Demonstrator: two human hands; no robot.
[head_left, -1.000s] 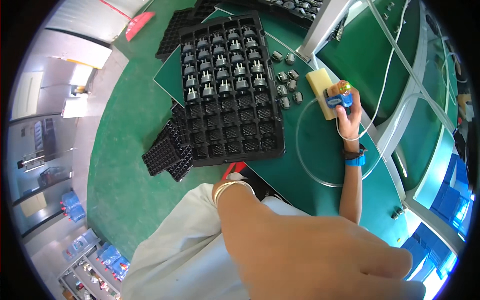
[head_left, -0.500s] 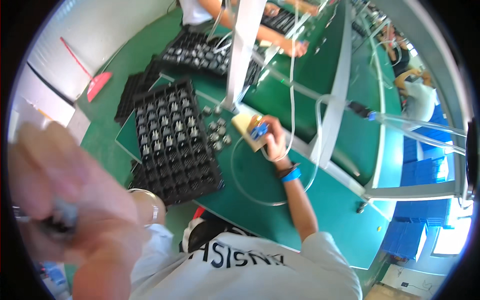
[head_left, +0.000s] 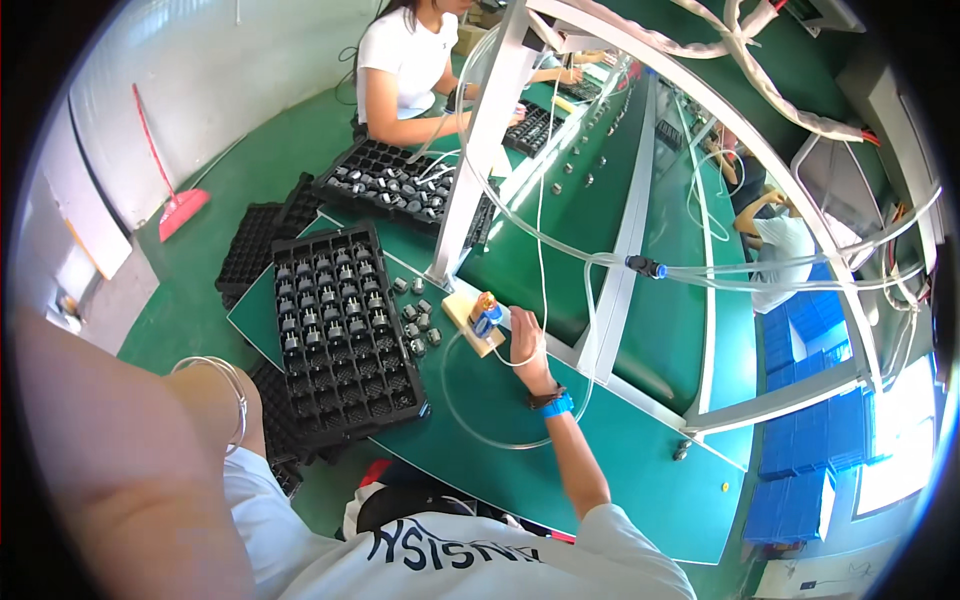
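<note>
My right hand (head_left: 528,348) is just right of a beige block (head_left: 462,308), its fingers loosely extended and holding nothing I can see. A small blue fixture with a brass-coloured top (head_left: 487,318) stands on that block. A thin clear tube (head_left: 500,446) loops over the bench beside my wrist. Very close to the camera at the lower left is my left hand (head_left: 125,450), large and cropped; its fingers are hidden. To the left of the block, several small metal-and-black plug-like parts (head_left: 415,318) lie loose. Beyond them is a black compartment tray (head_left: 345,330), its upper rows filled with pronged parts.
A white metal post (head_left: 487,140) rises behind the block, with tubes (head_left: 700,270) strung across. A second black tray (head_left: 400,190) of parts sits farther back near a co-worker (head_left: 410,80). Past the frame runs a green conveyor (head_left: 560,220). Blue crates (head_left: 815,420) are stacked at right.
My right hand has let go of the blue fixture and drawn back to its right. My left hand has come nearer the camera, its fingers leaving sight. The view has tilted upward.
</note>
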